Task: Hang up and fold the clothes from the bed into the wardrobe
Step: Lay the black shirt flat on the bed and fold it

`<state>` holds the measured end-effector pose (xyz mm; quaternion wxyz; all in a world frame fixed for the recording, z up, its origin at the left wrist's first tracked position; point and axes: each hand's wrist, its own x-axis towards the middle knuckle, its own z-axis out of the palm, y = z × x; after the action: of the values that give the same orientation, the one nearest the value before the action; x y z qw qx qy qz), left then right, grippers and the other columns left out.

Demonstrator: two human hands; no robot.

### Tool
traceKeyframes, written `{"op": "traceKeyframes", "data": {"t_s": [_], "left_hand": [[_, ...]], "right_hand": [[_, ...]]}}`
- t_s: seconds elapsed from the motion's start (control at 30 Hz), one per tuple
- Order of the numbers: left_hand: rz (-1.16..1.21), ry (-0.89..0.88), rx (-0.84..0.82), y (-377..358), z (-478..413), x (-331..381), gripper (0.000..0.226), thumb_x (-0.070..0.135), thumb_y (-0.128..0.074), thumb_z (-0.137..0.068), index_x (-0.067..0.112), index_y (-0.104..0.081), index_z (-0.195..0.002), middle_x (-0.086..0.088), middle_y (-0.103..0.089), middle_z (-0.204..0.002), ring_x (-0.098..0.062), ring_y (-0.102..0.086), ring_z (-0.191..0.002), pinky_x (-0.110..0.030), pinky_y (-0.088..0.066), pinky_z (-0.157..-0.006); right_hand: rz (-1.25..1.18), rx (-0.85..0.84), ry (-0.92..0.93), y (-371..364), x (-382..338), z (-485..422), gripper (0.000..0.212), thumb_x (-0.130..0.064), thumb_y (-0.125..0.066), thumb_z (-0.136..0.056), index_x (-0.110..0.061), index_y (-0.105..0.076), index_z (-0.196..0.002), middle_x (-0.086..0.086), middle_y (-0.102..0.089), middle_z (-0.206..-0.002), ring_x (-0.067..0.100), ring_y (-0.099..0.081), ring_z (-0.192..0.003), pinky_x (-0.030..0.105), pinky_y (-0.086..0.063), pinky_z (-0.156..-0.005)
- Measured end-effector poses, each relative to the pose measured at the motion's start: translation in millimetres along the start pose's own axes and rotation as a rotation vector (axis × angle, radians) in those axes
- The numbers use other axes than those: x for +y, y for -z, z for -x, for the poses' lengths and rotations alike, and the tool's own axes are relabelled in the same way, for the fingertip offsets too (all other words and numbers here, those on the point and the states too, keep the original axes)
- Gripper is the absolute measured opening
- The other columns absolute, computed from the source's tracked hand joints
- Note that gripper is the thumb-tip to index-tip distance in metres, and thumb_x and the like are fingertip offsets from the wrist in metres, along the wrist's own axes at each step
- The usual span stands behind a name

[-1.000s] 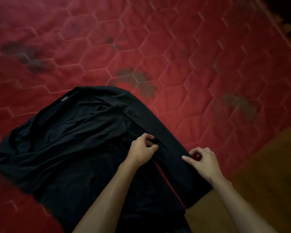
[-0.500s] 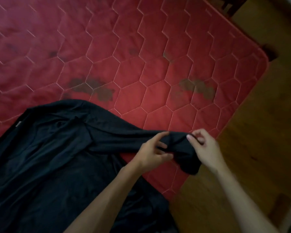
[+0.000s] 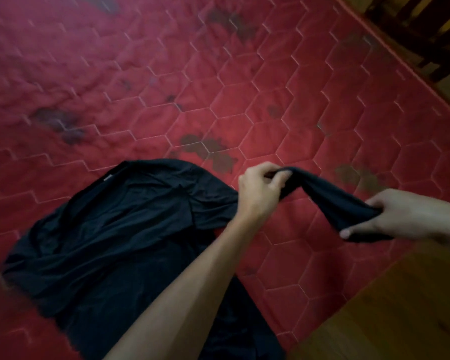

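In the head view, a black shirt [image 3: 109, 242] lies crumpled but spread on the red quilted bed [image 3: 270, 100], filling its lower left part, with the collar and a small label toward the upper left. One sleeve [image 3: 330, 201] is raised off the bed and runs to the right between the two hands. The left hand [image 3: 260, 193] has its fingers curled round the sleeve near the shoulder end, with cloth bunched in the fist. The right hand [image 3: 405, 216] pinches the sleeve's far end between thumb and fingers.

The bed's edge runs slantwise down the right side, just beneath the right hand, and the wooden floor [image 3: 387, 307] lies beyond it. Bare bed stretches above the shirt. Dark wooden furniture [image 3: 413, 27] stands at the top right corner.
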<state>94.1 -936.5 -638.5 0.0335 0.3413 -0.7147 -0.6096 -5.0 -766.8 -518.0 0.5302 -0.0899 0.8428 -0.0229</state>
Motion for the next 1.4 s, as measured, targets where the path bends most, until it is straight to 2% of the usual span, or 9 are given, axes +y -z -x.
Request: {"op": "traceKeyframes", "data": {"t_s": [0.17,0.27,0.37,0.53,0.67,0.87,1.0,1.13,1.4], "left_hand": [[0.197,0.189,0.125,58,-7,-6,0.063,0.05,-0.066,-0.088,0.026,-0.04,-0.141,0.003,-0.071,-0.079,-0.01,-0.072,-0.076,-0.044,-0.06,-0.081],[0.465,0.181,0.043,76,18,13,0.051,0.045,-0.058,-0.096,0.02,-0.044,-0.138,-0.006,-0.065,-0.092,-0.018,-0.068,-0.078,-0.04,-0.06,-0.075],[0.584,0.141,-0.11,103,39,17,0.045,0.051,-0.061,-0.09,0.015,-0.064,-0.118,-0.012,-0.069,-0.105,-0.02,-0.069,-0.092,-0.044,-0.06,-0.083],[0.674,0.132,0.227,222,61,-19,0.024,0.031,-0.068,-0.089,0.012,-0.073,-0.103,-0.011,-0.073,-0.099,-0.02,-0.069,-0.09,-0.036,-0.058,-0.079],[0.578,0.282,0.55,317,110,-90,0.014,0.006,-0.063,-0.092,0.01,-0.071,-0.103,-0.005,-0.073,-0.094,-0.019,-0.068,-0.087,-0.025,-0.057,-0.066],[0.575,0.665,0.855,380,172,-216,0.036,0.032,-0.043,-0.106,0.006,-0.056,-0.126,-0.011,-0.061,-0.117,-0.034,-0.059,-0.11,-0.044,-0.056,-0.08],[0.1,0.868,0.696,360,221,-277,0.063,0.054,-0.046,-0.098,0.01,-0.042,-0.144,-0.014,-0.053,-0.141,-0.035,-0.053,-0.126,-0.049,-0.042,-0.107],[0.052,0.903,0.608,309,267,-285,0.072,0.047,-0.072,-0.084,0.01,-0.044,-0.139,-0.011,-0.064,-0.12,-0.031,-0.06,-0.114,-0.044,-0.046,-0.101],[0.11,0.849,0.075,222,328,-297,0.059,0.047,-0.09,-0.062,0.018,-0.07,-0.109,0.007,-0.07,-0.109,-0.014,-0.068,-0.101,-0.034,-0.055,-0.094]], "right_hand": [[-0.388,0.377,0.364,-19,-49,0,0.012,-0.037,-0.077,-0.079,-0.028,-0.076,-0.087,-0.006,-0.074,-0.072,0.004,-0.069,-0.068,0.026,-0.048,-0.068],[-0.393,0.537,0.431,-38,-107,-11,0.012,-0.02,-0.074,-0.082,-0.019,-0.072,-0.093,-0.001,-0.072,-0.082,0.019,-0.068,-0.08,0.033,-0.051,-0.07],[-0.332,0.422,0.39,-70,-175,-19,0.018,-0.027,-0.066,-0.085,-0.01,-0.072,-0.085,0.012,-0.071,-0.076,0.03,-0.068,-0.075,0.035,-0.052,-0.063],[-0.343,0.101,0.804,-140,-280,-5,0.022,-0.02,-0.066,-0.074,-0.007,-0.07,-0.09,0.01,-0.075,-0.081,0.015,-0.069,-0.073,0.046,-0.059,-0.068],[-0.27,-0.347,0.832,-224,-319,1,0.094,-0.016,-0.084,-0.074,-0.011,-0.029,-0.15,-0.005,-0.073,-0.094,0.009,-0.07,-0.093,0.04,-0.056,-0.093],[-0.141,-0.205,0.58,-302,-270,-37,0.082,-0.024,-0.074,-0.083,-0.026,-0.031,-0.152,-0.009,-0.068,-0.113,0.008,-0.065,-0.103,0.029,-0.052,-0.096],[0.032,0.18,0.328,-325,-183,-67,0.074,-0.019,-0.072,-0.083,-0.012,-0.036,-0.148,0.017,-0.046,-0.14,0.031,-0.047,-0.129,0.035,-0.036,-0.109],[0.106,0.365,0.087,-338,-107,-66,0.088,-0.031,-0.08,-0.079,-0.005,-0.03,-0.148,0.026,-0.042,-0.137,0.042,-0.045,-0.124,0.048,-0.039,-0.106],[-0.065,-0.03,0.102,-354,-21,-35,0.044,-0.039,-0.082,-0.076,-0.017,-0.067,-0.112,-0.004,-0.064,-0.111,0.015,-0.061,-0.1,0.03,-0.051,-0.09]]}}
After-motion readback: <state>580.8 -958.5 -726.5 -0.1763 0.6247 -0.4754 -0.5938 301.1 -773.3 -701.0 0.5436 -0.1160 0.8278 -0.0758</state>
